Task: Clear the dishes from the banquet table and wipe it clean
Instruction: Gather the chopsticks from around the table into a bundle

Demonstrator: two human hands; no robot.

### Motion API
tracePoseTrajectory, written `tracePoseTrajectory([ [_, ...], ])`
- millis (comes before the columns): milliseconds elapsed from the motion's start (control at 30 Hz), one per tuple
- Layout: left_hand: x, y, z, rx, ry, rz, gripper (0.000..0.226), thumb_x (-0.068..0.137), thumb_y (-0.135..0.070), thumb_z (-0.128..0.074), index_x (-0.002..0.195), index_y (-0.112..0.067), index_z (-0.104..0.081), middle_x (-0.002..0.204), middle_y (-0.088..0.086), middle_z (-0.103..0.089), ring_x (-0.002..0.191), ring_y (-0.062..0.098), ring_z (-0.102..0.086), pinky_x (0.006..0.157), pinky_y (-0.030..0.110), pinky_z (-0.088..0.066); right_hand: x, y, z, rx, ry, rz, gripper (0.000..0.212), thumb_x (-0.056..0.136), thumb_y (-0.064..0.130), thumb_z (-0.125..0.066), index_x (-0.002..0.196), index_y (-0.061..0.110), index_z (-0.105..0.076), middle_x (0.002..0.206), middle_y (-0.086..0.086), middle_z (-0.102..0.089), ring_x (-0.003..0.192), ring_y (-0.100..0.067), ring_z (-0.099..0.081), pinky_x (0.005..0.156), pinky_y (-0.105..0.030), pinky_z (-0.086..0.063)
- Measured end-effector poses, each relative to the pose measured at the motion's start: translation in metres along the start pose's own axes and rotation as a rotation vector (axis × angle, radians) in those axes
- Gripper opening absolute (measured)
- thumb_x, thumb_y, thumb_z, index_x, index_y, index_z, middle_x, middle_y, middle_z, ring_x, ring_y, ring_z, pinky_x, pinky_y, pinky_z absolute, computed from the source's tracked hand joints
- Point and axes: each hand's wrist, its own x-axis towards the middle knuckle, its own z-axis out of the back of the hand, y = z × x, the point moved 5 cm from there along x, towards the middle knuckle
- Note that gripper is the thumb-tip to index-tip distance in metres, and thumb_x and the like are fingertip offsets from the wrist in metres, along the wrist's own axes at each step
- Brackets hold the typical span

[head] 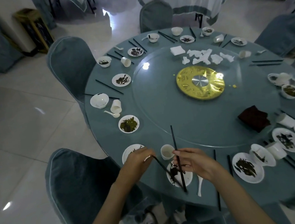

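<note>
I stand at the near edge of a round banquet table (196, 128) with a blue cloth and a glass turntable. My left hand (139, 158) pinches one black chopstick (165, 168) that slants down over a dirty white plate (179, 176). My right hand (192, 160) grips a second black chopstick (175, 142) that stands nearly upright over the same plate. A small white cup (167, 152) sits between my hands. Another white plate (129, 151) lies partly under my left hand, and a white spoon (200, 183) lies right of the plate.
Several dirty plates, bowls, cups, spoons and chopsticks ring the table edge. Crumpled napkins (204, 56) and a gold disc (200, 82) lie on the turntable, a dark cloth (254, 118) at its right. Covered chairs (73, 190) stand around the table.
</note>
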Motion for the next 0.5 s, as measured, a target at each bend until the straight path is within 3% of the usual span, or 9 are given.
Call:
tracePoseTrajectory([
  [133, 0.022, -0.012, 0.010, 0.194, -0.015, -0.160, 0.026, 0.082, 0.002, -0.083, 0.104, -0.010, -0.075, 0.116, 0.011, -0.075, 0.104, 0.024, -0.073, 0.092, 0.037, -0.061, -0.006, 0.009, 0.005, -0.050, 0.090, -0.021, 0.039, 0.089, 0.015, -0.078, 0.123, -0.001, -0.069, 0.106, -0.019, -0.076, 0.097, -0.029, -0.075, 0.079, -0.039, -0.061],
  [300, 0.051, -0.024, 0.011, 0.298, -0.017, -0.193, 0.029, 0.082, 0.005, -0.082, 0.104, -0.011, -0.072, 0.116, 0.009, -0.073, 0.109, 0.023, -0.071, 0.084, 0.038, -0.063, -0.012, 0.018, 0.010, -0.182, 0.157, -0.021, 0.040, 0.090, 0.020, -0.079, 0.124, 0.003, -0.067, 0.114, -0.014, -0.076, 0.107, -0.028, -0.074, 0.074, -0.033, -0.060],
  [500, 0.082, -0.048, -0.001, 0.342, 0.012, -0.255, 0.020, 0.085, 0.006, -0.077, 0.100, -0.006, -0.073, 0.108, 0.011, -0.073, 0.105, 0.027, -0.072, 0.083, 0.041, -0.062, -0.015, 0.026, 0.025, -0.183, 0.181, -0.005, 0.040, 0.089, 0.018, -0.080, 0.123, 0.003, -0.067, 0.111, -0.013, -0.078, 0.102, -0.028, -0.076, 0.077, -0.038, -0.062],
])
